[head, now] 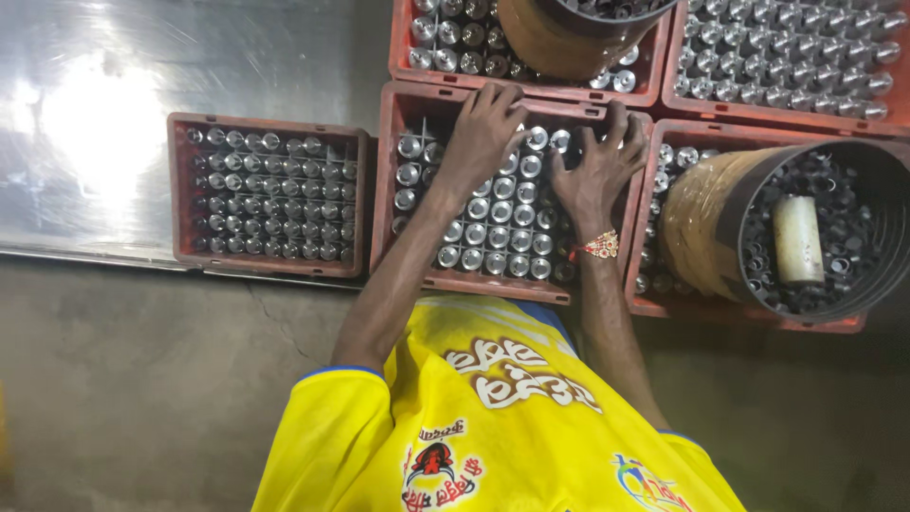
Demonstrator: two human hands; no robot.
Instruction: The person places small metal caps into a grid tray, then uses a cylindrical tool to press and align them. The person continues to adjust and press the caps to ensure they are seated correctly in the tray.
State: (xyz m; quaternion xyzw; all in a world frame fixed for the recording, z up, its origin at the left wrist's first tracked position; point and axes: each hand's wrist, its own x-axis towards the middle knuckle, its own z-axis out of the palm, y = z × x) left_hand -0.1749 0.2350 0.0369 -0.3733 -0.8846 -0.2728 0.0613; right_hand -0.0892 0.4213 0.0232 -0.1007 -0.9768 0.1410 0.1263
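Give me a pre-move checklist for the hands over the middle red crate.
1. Left hand on the metal cylinders at the far rows: ok.
2. Right hand on the same rows: ok.
3. Grip closed on a cylinder, either hand: cannot tell.
4. Middle crate rows filled: ok where visible.
5. Black bucket lying tipped on the crate to the right, clear of the hands: ok.

Red moulded-plastic crate [409, 180], matt and scuffed, filled with polished metal cylinders [500, 210] whose round tops shine bright silver. Black plastic bucket [886, 171], ribbed inside, its outer wall wrapped in glossy brown tape, holding dull dark parts and one matt cream cylinder [798, 239]. Steel sheet [114, 123], smooth and highly reflective. Concrete floor [142, 379], rough, matt, cracked. Yellow jersey [512, 417], smooth synthetic cloth.
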